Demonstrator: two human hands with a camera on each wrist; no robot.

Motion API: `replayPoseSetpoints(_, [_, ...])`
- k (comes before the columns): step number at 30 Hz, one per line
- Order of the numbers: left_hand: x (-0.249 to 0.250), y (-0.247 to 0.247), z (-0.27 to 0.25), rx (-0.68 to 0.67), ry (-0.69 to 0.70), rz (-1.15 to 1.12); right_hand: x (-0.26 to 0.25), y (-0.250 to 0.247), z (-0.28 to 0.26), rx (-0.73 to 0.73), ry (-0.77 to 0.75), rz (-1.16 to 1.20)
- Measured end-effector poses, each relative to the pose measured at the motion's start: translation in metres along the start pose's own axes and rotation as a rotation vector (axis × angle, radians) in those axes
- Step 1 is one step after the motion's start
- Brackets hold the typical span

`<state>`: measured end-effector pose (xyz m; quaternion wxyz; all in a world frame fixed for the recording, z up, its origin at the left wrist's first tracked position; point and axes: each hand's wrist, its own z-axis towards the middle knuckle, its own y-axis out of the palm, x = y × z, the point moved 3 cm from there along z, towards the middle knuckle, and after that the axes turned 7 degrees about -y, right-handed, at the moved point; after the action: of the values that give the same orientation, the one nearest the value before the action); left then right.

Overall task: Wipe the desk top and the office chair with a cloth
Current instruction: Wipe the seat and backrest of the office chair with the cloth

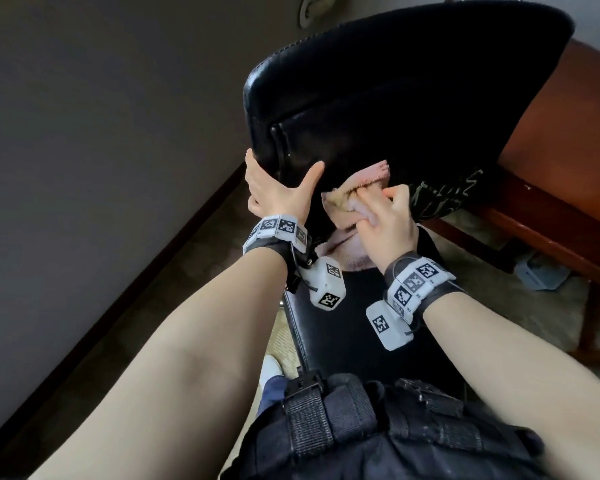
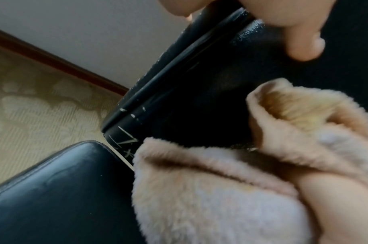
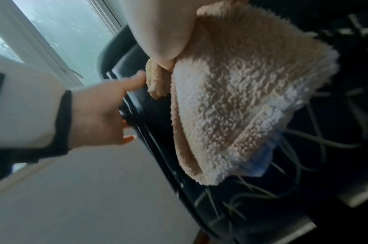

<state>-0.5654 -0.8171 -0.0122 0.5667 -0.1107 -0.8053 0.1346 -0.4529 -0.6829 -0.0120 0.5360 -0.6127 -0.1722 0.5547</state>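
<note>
A black leather office chair fills the middle of the head view, its backrest (image 1: pixel 395 98) tilted toward me and its seat (image 1: pixel 336 323) below. My left hand (image 1: pixel 278 188) grips the backrest's left edge, thumb on the front face and fingers wrapped behind. My right hand (image 1: pixel 385 220) holds a fluffy peach and white cloth (image 1: pixel 347 199) bunched against the lower front of the backrest. In the left wrist view the cloth (image 2: pixel 220 189) lies just above the seat (image 2: pixel 53 198). The right wrist view shows the cloth (image 3: pixel 237 102) pressed on the cracked black leather (image 3: pixel 252 206).
A reddish-brown wooden desk (image 1: pixel 568 140) stands right behind the chair on the right. A grey wall (image 1: pixel 101 133) with a dark skirting board runs along the left. Patterned beige carpet (image 2: pixel 32 107) covers the floor, and a small grey object (image 1: pixel 541 275) lies under the desk.
</note>
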Motion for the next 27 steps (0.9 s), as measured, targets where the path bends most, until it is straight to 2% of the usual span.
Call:
replayPoseSetpoints(4, [0.003,0.001,0.009,0.059,-0.001,0.054,-0.011,-0.009,0.030,0.060,-0.039,0.049])
replayPoseSetpoints(9, [0.001,-0.002,0.020,0.064,0.043,0.127,-0.016,0.015,0.046,-0.071,-0.060,-0.101])
replayPoseSetpoints(13, [0.002,-0.004,0.027,0.040,0.060,0.167,-0.008,0.033,0.047,-0.153,-0.002,-0.153])
replayPoseSetpoints(19, [0.003,-0.003,0.027,0.057,0.077,0.178,-0.001,0.041,0.040,-0.203,0.008,-0.181])
replayPoseSetpoints(27, [0.004,-0.006,0.021,0.034,0.076,0.215,0.027,0.070,0.015,-0.509,0.134,-0.328])
